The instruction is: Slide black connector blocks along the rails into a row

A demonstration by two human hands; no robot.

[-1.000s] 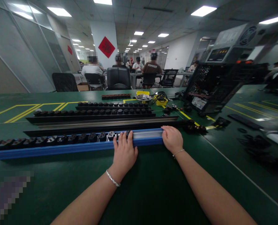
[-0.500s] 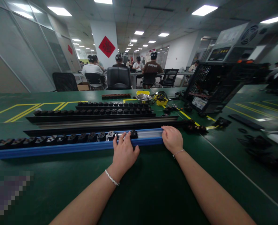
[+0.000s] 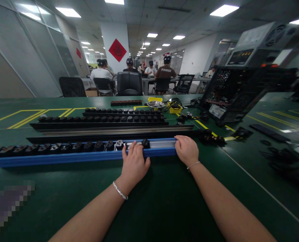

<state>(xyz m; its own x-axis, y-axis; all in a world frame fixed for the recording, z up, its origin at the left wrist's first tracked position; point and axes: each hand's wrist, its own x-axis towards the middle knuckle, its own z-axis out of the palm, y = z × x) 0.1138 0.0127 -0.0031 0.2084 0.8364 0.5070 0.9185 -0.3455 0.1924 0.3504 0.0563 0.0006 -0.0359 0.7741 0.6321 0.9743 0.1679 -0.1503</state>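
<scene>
A long blue rail (image 3: 162,152) lies across the green table in front of me, with a silvery channel showing near its right end. Several black socket-like modules (image 3: 88,147) sit in a row along its left part, and a single black module (image 3: 145,144) stands apart farther right. My left hand (image 3: 133,162) rests over the front wall of the rail, fingers bent into the channel between the row and the single module; its fingertips are partly hidden. Curled around the rail's right end is my right hand (image 3: 187,150).
Behind the blue rail lie black rails (image 3: 104,123), some bearing modules. A shiny metal dish (image 3: 156,104), a yellow container (image 3: 175,108) with black cables and an open computer case (image 3: 221,94) stand farther back. Loose black parts (image 3: 211,136) lie to the right.
The view has shifted slightly. Both hands keep almost the same place on the blue rail, the left fingers only slightly changed; the single module stays beside them.
</scene>
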